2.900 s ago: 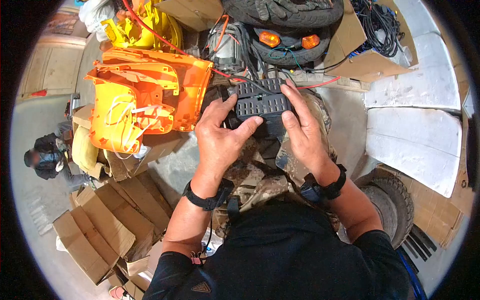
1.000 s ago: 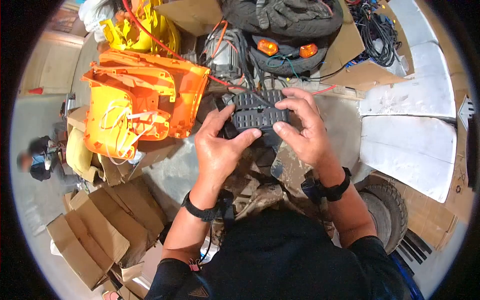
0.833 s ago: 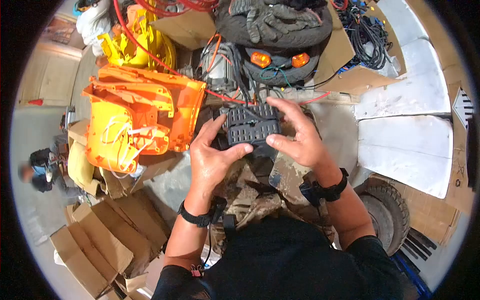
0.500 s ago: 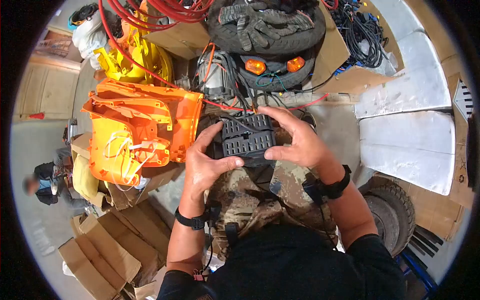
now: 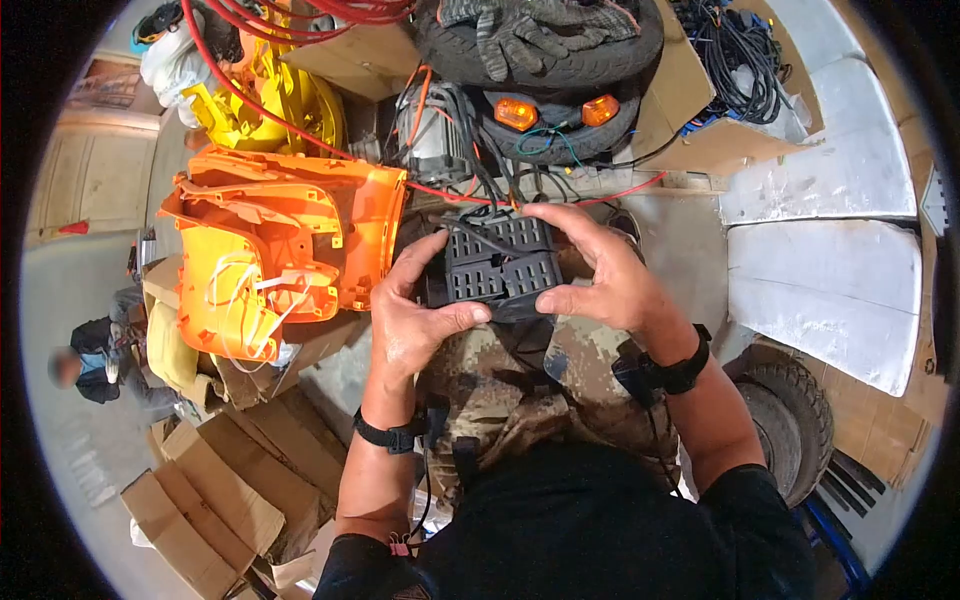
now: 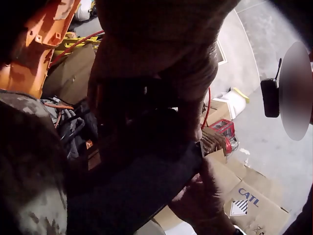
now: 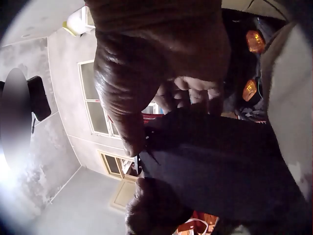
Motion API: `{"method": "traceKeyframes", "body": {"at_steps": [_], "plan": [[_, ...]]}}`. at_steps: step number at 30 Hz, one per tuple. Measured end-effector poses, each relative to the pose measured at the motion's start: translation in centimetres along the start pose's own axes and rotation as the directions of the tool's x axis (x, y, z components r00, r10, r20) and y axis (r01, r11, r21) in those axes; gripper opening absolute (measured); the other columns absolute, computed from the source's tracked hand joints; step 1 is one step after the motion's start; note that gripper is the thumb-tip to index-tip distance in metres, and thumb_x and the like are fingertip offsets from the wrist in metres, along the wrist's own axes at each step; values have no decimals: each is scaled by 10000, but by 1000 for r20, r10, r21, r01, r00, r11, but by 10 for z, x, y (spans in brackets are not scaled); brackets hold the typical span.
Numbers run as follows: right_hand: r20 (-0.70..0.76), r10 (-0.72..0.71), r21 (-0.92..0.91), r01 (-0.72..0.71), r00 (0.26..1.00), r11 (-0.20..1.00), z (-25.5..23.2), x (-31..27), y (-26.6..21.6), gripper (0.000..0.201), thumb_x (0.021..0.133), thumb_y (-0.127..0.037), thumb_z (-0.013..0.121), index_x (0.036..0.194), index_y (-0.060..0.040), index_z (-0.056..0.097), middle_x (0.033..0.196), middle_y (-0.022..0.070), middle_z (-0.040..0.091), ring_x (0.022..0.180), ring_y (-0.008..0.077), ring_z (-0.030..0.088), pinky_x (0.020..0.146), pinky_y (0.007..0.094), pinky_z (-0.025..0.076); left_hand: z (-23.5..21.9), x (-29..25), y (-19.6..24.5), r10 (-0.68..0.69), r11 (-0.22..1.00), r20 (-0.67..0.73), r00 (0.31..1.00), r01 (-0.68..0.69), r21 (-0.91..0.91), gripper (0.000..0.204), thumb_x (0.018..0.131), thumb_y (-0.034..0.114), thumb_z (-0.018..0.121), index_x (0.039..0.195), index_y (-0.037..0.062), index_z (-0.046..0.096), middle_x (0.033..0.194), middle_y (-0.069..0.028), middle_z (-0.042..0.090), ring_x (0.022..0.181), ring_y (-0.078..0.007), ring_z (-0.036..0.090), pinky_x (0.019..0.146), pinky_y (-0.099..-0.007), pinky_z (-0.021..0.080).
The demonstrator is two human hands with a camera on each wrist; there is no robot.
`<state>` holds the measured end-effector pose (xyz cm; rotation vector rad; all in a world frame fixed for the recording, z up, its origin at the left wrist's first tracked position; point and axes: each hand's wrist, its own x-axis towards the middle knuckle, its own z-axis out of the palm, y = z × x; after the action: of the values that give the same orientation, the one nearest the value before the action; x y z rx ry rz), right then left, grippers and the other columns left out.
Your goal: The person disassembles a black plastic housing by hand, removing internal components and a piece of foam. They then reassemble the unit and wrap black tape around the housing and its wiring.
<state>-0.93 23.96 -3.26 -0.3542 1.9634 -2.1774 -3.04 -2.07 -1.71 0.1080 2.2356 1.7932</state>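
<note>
1. Far left of the hands: orange plastic panel (image 5: pixel 215 240), with white ties lying on it. Well apart from the black box; no contact with either hand.

2. Left hand (image 5: pixel 408 312): thumb at the near left edge of the box, fingers bent about its left end. Grip is partly closed, spread to the box's size. Left wrist view is too dark to show the far fingers.

3. Centre: black slotted box (image 5: pixel 522 276), slotted face up, between the two hands and in front of the camouflage trousers (image 5: pixel 490 400). Two slotted banks, a gap between. Whether anything supports it from below: cannot tell.

4. A dark cable (image 5: pixel 484 238) lies across the far bank. Judgement: handle gently and leave slack; a cable trapped under a finger or dragged over the slots could tug on the box.

5. Right hand (image 5: pixel 612 280): thumb at the near right edge, fingers reaching to the far right corner. Grip likewise partly closed, holding the box from the opposite end.

6. Judgement on technique: share the load evenly, thumbs at the rim and off the slots, both ends level; any turn is best made with both wrists together.

7. Right, well apart: open carton (image 5: pixel 660 115) of tangled cables.
</note>
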Motion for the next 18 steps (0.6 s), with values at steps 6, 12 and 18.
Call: {"method": "traceKeyframes", "body": {"at_steps": [6, 12, 18], "plan": [[-6, -66, -100, 65, 998, 993, 5, -7, 1, 799, 832, -170, 822, 1501, 6, 420, 1510, 162, 436, 1431, 246, 395, 1195, 385, 269, 2, -6, 1, 42, 999, -8, 999, -42, 24, 965, 536, 180, 1004, 1357, -89, 574, 1306, -166, 633, 1219, -243, 593, 1079, -368, 439], [-113, -179, -186, 156, 977, 970, 20, -9, 1, 627, 814, -128, 810, 1384, -52, 560, 1471, 186, 481, 1375, 308, 457, 1154, 421, 335, -1, -5, -1, 91, 991, 33, 995, -94, 98, 999, 566, 149, 997, 1408, -100, 520, 1337, -132, 619, 1214, -217, 601, 1081, -359, 448], [-37, -190, -313, 169, 981, 935, 17, -6, -4, 542, 815, -131, 805, 1321, -71, 621, 1491, 221, 442, 1360, 347, 473, 1129, 435, 371, -6, -2, -6, 15, 990, -43, 999, -21, -138, 745, 748, 341, 915, 1308, -59, 630, 1232, -128, 677, 1132, -195, 622, 1012, -342, 472]]}}
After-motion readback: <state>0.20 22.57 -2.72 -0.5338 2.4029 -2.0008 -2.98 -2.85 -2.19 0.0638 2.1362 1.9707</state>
